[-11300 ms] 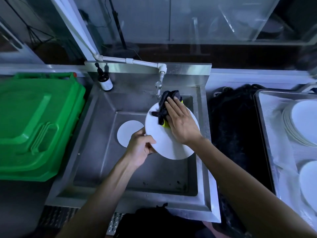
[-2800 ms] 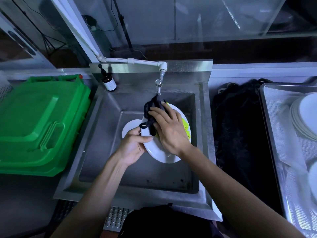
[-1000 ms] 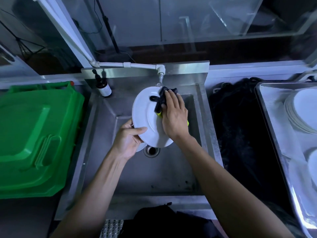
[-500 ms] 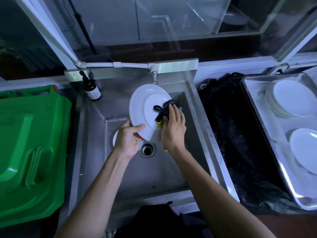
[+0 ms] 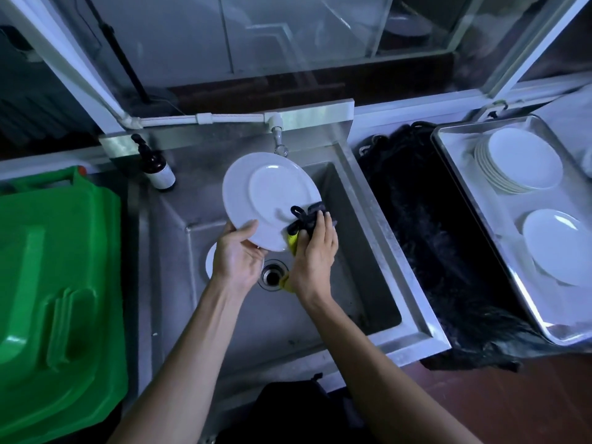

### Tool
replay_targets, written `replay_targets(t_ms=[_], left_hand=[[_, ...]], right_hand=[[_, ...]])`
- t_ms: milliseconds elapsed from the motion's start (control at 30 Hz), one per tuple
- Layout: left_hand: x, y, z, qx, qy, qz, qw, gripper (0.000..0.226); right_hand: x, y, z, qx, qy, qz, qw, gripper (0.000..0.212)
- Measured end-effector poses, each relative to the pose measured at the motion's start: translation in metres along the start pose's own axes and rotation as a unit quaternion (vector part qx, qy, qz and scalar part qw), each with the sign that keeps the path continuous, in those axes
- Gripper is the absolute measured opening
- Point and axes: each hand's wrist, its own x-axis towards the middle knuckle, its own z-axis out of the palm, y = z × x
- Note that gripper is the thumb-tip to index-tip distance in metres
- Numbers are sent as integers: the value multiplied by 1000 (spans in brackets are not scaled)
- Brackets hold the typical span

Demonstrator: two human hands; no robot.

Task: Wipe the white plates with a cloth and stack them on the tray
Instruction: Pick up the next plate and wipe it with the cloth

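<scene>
Holding white plate [image 5: 269,200] tilted over sink [image 5: 362,277], left hand [image 5: 238,254] grips its near rim; right hand [image 5: 315,254] presses black-yellow cloth [image 5: 304,224] on its edge.

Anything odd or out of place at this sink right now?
Nothing stands out. The left hand holds a plate over the sink, the right hand presses the cloth on it.
</scene>
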Motion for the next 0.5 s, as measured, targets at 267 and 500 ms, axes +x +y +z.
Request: replay_targets(t_ms=[267, 500], left_hand=[[2, 15, -21, 4, -45, -24, 999, 41], [12, 26, -34, 85, -93, -61, 990, 37]], right_hand=[[21, 0, -26, 27, -8, -21, 999, 40], [44, 4, -43, 31, -12, -33, 999, 37]])
